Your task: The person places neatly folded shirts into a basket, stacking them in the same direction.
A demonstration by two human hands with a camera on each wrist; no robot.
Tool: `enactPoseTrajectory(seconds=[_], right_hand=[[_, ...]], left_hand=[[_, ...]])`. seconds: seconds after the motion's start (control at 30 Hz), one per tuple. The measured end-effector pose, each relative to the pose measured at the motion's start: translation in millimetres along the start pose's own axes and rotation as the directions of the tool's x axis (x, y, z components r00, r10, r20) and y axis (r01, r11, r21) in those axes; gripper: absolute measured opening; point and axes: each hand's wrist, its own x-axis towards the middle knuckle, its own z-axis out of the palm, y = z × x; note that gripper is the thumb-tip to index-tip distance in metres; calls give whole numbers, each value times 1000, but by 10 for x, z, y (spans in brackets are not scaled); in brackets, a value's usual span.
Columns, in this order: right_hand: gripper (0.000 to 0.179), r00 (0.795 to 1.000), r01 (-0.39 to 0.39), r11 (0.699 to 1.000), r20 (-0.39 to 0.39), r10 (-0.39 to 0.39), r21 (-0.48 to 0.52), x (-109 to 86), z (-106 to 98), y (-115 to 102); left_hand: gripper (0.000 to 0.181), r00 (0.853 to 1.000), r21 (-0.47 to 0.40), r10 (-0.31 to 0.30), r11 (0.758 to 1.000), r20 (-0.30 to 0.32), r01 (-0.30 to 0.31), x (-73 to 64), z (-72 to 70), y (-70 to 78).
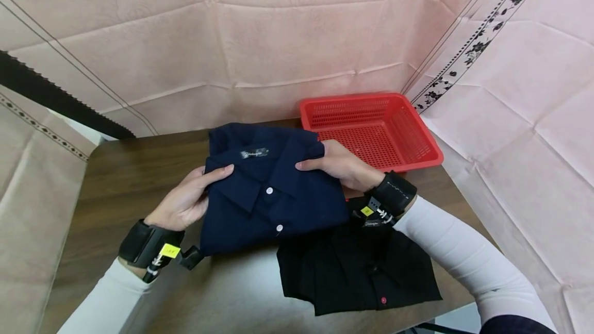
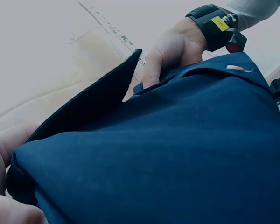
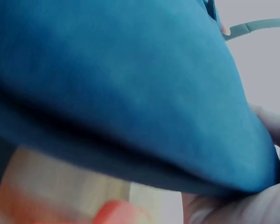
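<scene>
A folded navy shirt (image 1: 297, 205) with white buttons and a label inside its collar is held up between both hands. My left hand (image 1: 187, 200) grips its left edge, thumb on top and fingers underneath. On the opposite side my right hand (image 1: 343, 165) pinches the shirt near the collar, thumb lying over the front. In the left wrist view the navy cloth (image 2: 168, 158) fills most of the frame, one collar point standing up. The right wrist view shows the shirt's side (image 3: 130, 88) close up, with fingers wrapped at its corner.
A folded black shirt (image 1: 357, 272) with a red button lies on the wooden table (image 1: 116, 184), partly under the navy one and the right wrist. Behind the right hand stands a red plastic basket (image 1: 419, 143). Pale patterned cloth (image 1: 287, 40) hangs at the back and sides.
</scene>
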Motion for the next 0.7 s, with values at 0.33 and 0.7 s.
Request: enactPoseTrajectory(seconds=[0.33, 0.7], right_hand=[[54, 998, -29, 998, -58, 26, -56, 0, -297, -18], [51, 988, -59, 995, -144, 47, -78, 20, -567, -6]], left_hand=[[36, 998, 67, 7, 998, -59, -3, 309, 193, 22], [52, 998, 109, 34, 994, -45, -29, 618, 397, 65]])
